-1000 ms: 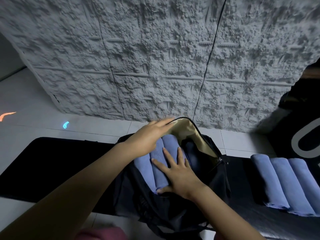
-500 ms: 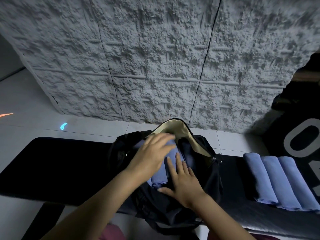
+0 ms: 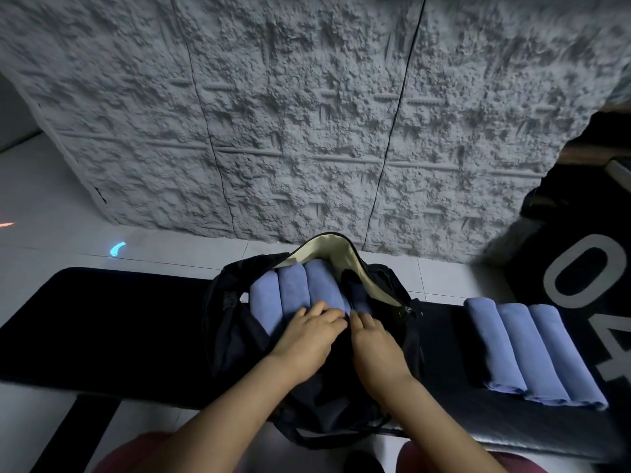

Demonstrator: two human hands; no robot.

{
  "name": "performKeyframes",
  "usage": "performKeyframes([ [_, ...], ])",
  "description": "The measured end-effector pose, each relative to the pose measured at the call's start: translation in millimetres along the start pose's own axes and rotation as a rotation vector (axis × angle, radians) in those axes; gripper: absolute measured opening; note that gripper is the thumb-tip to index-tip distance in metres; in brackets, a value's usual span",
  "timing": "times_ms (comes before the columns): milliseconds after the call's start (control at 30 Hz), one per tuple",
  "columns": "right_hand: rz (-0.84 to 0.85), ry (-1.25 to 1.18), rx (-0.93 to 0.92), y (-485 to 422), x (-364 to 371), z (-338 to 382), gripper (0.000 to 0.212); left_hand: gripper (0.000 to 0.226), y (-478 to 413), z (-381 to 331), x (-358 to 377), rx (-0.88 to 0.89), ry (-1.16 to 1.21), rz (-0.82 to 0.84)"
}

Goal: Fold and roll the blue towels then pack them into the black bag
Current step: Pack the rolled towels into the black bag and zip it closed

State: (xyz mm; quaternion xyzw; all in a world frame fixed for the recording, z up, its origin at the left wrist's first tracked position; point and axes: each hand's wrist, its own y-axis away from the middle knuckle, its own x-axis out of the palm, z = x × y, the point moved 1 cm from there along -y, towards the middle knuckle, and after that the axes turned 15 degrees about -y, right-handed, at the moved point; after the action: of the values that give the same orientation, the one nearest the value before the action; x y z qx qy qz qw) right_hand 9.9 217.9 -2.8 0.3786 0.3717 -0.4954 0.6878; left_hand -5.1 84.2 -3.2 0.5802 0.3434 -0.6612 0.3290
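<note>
The black bag (image 3: 232,322) lies open on a black padded bench, its cream lining (image 3: 327,249) folded back at the far side. Three rolled blue towels (image 3: 293,288) lie side by side inside it. Three more rolled blue towels (image 3: 526,349) lie in a row on the bench to the right. My left hand (image 3: 307,336) and my right hand (image 3: 374,339) are close together at the near rim of the bag's opening. Their fingers curl over the black fabric where it meets the towels' near ends. The fingertips are partly hidden.
The black bench (image 3: 102,322) runs left to right over a white tiled floor (image 3: 51,206). A rough grey textured wall (image 3: 307,114) stands just behind. A black object with large grey lettering (image 3: 580,274) sits at the far right. My knees show at the bottom edge.
Both hands have drawn back from on top of the towels to the bag's near rim, and their fingers have curled. The three towels in the bag are now uncovered.
</note>
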Motion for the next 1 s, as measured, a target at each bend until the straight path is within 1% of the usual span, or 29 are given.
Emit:
performKeyframes([
  [67,0.061,-0.174,0.106,-12.4,7.9,5.7,0.045,0.046,0.9,1.5,1.8,-0.021,0.026,-0.009],
  [133,-0.038,-0.394,0.202,-17.9,14.5,7.2,0.028,0.044,1.0,3.1,1.6,-0.055,0.079,-0.036],
  [167,-0.086,-0.513,0.248,-19.7,16.2,7.3,0.022,0.042,0.6,3.5,0.0,-0.080,0.107,-0.061],
  [233,-0.138,-0.815,0.343,-20.1,16.8,12.5,0.020,0.035,-2.7,4.7,-2.6,-0.126,0.141,-0.128],
  [300,-0.152,-1.030,0.463,-17.3,15.3,22.3,0.020,0.034,-7.6,6.5,-4.6,-0.158,0.138,-0.169],
  [333,-0.120,-1.112,0.512,-16.8,16.4,23.7,0.022,0.035,-9.5,7.5,-4.4,-0.159,0.151,-0.160],
  [400,0.053,-1.221,0.565,-11.9,15.6,21.7,0.030,0.039,-10.7,8.0,0.1,-0.144,0.203,-0.089],
  [433,0.135,-1.182,0.548,-7.5,12.4,18.0,0.032,0.041,-9.2,8.3,3.9,-0.122,0.234,-0.029],
  [467,0.188,-1.050,0.509,-4.5,5.1,13.9,0.031,0.042,-6.9,9.8,6.5,-0.102,0.277,0.032],
  [500,0.176,-0.829,0.462,-2.3,-3.6,10.3,0.030,0.042,-4.0,11.4,6.0,-0.094,0.343,0.069],
  [533,0.098,-0.580,0.388,-3.1,-10.1,5.5,0.028,0.041,-1.8,13.6,3.1,-0.114,0.426,0.068],
  [567,0.007,-0.388,0.311,-5.5,-15.2,2.7,0.028,0.040,-0.3,16.8,-0.4,-0.162,0.480,0.048],
  [600,-0.069,-0.287,0.226,-7.4,-18.7,4.7,0.032,0.042,1.4,21.3,-4.5,-0.229,0.455,0.023],
  [633,-0.123,-0.232,0.122,-10.1,-16.2,9.5,0.043,0.047,3.8,25.6,-8.7,-0.313,0.342,0.042],
  [667,-0.145,-0.162,0.004,-12.2,-11.4,15.5,0.053,0.053,8.4,29.0,-9.7,-0.396,0.193,0.117],
  [700,-0.130,-0.081,-0.090,-15.0,-1.6,19.1,0.061,0.059,13.7,30.4,-9.4,-0.443,0.072,0.222],
  [733,-0.104,-0.013,-0.155,-18.2,10.6,19.4,0.067,0.062,18.8,29.8,-7.8,-0.453,0.010,0.336],
  [800,0.031,0.031,-0.170,-23.1,33.3,13.9,0.078,0.063,25.9,25.3,-0.9,-0.427,-0.012,0.506],
  [833,0.101,0.028,-0.148,-23.4,41.0,11.2,0.081,0.063,27.2,24.0,2.4,-0.407,-0.030,0.545],
  [867,0.138,0.027,-0.129,-23.1,44.7,8.8,0.081,0.063,27.0,23.9,4.7,-0.397,-0.058,0.556],
  [1000,0.200,0.046,-0.099,-25.0,40.4,9.9,0.083,0.063,21.5,22.8,7.0,-0.401,-0.128,0.556],
])
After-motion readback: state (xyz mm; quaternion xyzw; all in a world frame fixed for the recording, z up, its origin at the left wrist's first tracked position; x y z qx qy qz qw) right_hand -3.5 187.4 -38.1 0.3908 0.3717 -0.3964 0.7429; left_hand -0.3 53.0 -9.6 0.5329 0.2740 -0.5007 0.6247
